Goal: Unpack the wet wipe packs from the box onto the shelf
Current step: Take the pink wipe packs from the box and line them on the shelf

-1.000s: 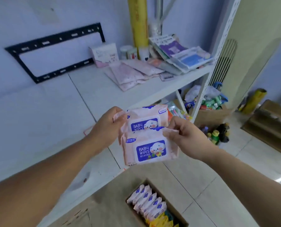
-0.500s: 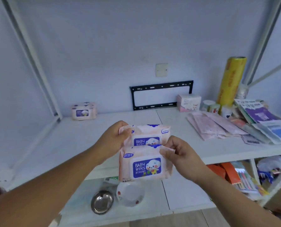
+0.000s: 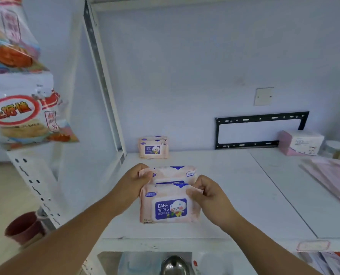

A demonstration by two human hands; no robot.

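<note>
I hold two pink baby wipe packs over the white shelf (image 3: pixel 244 195). The near wet wipe pack (image 3: pixel 168 208) shows its blue label, and my right hand (image 3: pixel 208 195) pinches its upper right corner. The far wet wipe pack (image 3: pixel 175 172) sits just behind it, and my left hand (image 3: pixel 135 181) grips its left end. More wet wipe packs (image 3: pixel 153 147) stand stacked at the back of the shelf against the wall, left of centre. The box is out of view.
A slanted shelf post (image 3: pixel 105 86) rises at the left. Snack bags (image 3: pixel 16 108) hang at far left. A black wall bracket (image 3: pixel 260 130), a tissue box (image 3: pixel 302 144) and flat pink packets (image 3: pixel 335 175) lie to the right. A metal bowl (image 3: pixel 174 264) sits on the shelf below.
My view has swung up and left from the floor box to the shelf. Both hands have carried the two packs over the shelf surface, nearer the packs at the back.
</note>
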